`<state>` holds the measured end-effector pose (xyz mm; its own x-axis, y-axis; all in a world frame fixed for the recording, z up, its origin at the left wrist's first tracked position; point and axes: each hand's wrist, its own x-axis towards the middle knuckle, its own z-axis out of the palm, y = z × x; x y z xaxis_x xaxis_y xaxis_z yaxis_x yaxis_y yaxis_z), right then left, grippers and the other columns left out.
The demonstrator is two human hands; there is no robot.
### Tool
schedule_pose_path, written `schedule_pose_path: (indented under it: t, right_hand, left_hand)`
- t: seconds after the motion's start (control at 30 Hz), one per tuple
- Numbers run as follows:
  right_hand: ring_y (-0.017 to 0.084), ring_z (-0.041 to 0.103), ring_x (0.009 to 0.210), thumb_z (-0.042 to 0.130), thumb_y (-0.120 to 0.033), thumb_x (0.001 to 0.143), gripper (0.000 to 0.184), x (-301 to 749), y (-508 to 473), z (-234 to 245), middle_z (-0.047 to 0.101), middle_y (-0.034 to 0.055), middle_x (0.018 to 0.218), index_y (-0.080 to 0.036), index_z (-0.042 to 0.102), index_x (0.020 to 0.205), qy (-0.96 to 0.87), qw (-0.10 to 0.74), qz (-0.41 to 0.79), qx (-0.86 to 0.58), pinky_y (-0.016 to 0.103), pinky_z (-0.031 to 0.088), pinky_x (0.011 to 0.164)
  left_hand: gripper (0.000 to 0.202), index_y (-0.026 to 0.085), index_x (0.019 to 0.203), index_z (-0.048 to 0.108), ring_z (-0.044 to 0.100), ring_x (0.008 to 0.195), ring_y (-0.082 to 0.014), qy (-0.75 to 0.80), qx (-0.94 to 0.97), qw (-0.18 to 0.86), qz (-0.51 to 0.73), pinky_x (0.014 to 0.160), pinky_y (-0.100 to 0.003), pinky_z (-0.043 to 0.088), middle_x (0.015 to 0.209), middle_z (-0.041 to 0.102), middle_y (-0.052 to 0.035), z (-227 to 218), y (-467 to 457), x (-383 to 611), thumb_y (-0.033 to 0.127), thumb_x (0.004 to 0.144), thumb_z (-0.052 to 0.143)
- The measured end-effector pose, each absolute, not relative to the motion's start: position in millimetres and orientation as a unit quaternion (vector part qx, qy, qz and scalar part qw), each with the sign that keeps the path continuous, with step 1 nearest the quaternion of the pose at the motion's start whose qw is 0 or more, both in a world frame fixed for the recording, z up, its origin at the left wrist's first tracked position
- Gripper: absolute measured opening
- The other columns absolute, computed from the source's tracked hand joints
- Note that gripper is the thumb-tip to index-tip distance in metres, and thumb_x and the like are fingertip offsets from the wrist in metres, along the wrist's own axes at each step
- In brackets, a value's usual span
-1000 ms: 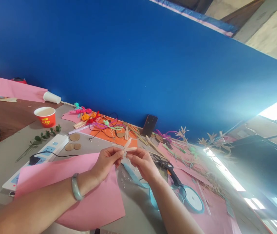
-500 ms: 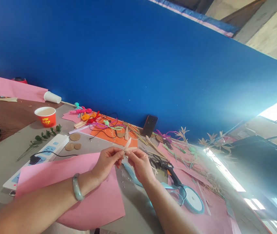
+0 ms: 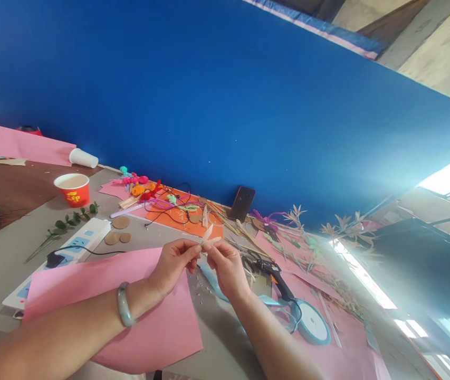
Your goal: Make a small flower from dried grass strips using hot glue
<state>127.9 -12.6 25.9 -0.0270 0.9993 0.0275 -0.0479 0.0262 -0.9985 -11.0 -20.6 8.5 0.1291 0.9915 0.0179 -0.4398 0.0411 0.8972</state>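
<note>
Pale, pointed petal-like strips (image 3: 208,235) of what looks like dried husk stick out from between my fingertips. My left hand (image 3: 177,259) pinches them from the left, with a jade-coloured bangle on that wrist. Closed in a pinch from the other side, my right hand (image 3: 227,264) touches the same piece. The fingertips of both hands almost meet, and they hide where the strips join. Under my left forearm lies a pink paper sheet (image 3: 169,327). A light blue ribbon (image 3: 213,279) runs beneath my right hand.
Right of my hands lie a black glue gun (image 3: 282,285) and a ribbon spool (image 3: 314,322). A phone (image 3: 243,202) leans on the blue partition (image 3: 209,105). Leftward are a power strip (image 3: 86,237), a red paper cup (image 3: 72,191), a leafy sprig (image 3: 62,226) and wood slices (image 3: 121,222).
Both hands stay almost in the same place with the pale strips. The right-pointing strip shows slightly lower and shorter. The whole view has shifted very slightly.
</note>
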Motion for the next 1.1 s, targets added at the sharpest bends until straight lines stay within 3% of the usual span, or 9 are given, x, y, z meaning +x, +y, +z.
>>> schedule_pose_path:
  t: [0.5,0.93,1.1]
  right_hand:
    - [0.008,0.032,0.046,0.071,-0.046,0.071,0.032,130.7,-12.2,27.3,0.049,-0.0040,0.053,-0.018,0.059,0.061,-0.494,0.497,0.539,-0.467,0.025,0.025,0.046]
    - [0.006,0.033,0.046,0.074,-0.032,0.068,0.020,129.8,-14.0,28.0,0.050,-0.0050,0.057,-0.018,0.061,0.067,-0.453,0.515,0.585,-0.432,0.023,0.024,0.045]
    - [0.006,0.039,0.049,0.076,-0.025,0.064,0.018,129.4,-15.2,26.1,0.056,-0.0047,0.063,-0.019,0.064,0.075,-0.474,0.496,0.571,-0.450,0.022,0.029,0.046]
  left_hand:
    - [0.026,0.014,0.072,0.066,0.051,0.050,-0.0093,0.353,0.404,0.633,0.558,0.048,-0.022,0.041,0.059,0.057,0.0012,14.9,-21.9,-11.2,0.039,0.069,0.072]
    - [0.022,0.015,0.077,0.064,0.050,0.053,-0.0093,0.337,0.408,0.648,0.548,0.052,-0.022,0.040,0.058,0.055,0.0024,9.9,-20.0,-12.5,0.037,0.074,0.069]
    - [0.020,0.015,0.079,0.066,0.053,0.064,-0.0113,0.351,0.406,0.616,0.576,0.065,-0.024,0.044,0.065,0.060,0.0006,2.8,-15.4,-13.4,0.035,0.074,0.070]
